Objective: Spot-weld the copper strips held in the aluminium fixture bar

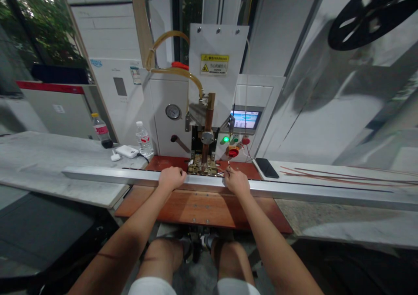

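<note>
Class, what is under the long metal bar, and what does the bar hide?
The metal bar passes over a reddish-brown board, the left worktop and the right worktop. Surfaces directly beneath it are covered, so they cannot be seen.

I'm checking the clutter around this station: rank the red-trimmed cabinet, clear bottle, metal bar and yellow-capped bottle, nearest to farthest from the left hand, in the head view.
From the left hand:
1. Metal bar: touching, under the hand.
2. Clear bottle: left, beyond the bar.
3. Yellow-capped bottle: farther left.
4. Red-trimmed cabinet: far left, behind the table.
</note>
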`<state>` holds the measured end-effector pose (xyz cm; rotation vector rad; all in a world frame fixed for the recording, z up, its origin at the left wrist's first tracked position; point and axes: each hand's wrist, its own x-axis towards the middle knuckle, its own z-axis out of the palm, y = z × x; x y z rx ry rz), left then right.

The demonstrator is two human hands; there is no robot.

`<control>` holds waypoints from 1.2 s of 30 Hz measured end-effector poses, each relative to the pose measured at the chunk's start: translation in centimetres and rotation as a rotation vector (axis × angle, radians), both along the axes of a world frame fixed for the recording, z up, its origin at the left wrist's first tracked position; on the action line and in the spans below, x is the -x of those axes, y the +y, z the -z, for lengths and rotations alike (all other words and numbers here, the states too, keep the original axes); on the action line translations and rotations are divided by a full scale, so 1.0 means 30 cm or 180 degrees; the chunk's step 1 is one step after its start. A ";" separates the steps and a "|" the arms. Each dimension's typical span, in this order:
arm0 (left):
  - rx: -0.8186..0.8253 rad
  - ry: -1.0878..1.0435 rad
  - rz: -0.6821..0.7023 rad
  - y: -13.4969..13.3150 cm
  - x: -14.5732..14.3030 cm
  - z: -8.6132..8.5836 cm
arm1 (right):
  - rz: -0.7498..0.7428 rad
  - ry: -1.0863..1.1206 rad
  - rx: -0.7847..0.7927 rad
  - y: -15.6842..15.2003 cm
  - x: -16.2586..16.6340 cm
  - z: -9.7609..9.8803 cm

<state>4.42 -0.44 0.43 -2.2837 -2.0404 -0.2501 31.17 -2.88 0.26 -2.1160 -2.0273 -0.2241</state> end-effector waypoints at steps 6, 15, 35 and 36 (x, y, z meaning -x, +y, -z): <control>0.0032 -0.0027 -0.0068 -0.005 -0.002 -0.003 | 0.0024 -0.0005 0.0023 -0.003 0.000 0.002; -0.0017 -0.0031 -0.0021 -0.005 -0.001 -0.005 | -0.0075 0.0047 -0.0172 -0.003 -0.005 -0.008; -0.0038 -0.0045 -0.0033 -0.010 -0.003 -0.006 | -0.0194 0.0070 -0.0020 0.004 0.125 -0.039; -0.0033 -0.0051 -0.0041 -0.010 -0.004 -0.006 | -0.0211 0.0059 0.0010 0.003 0.128 -0.038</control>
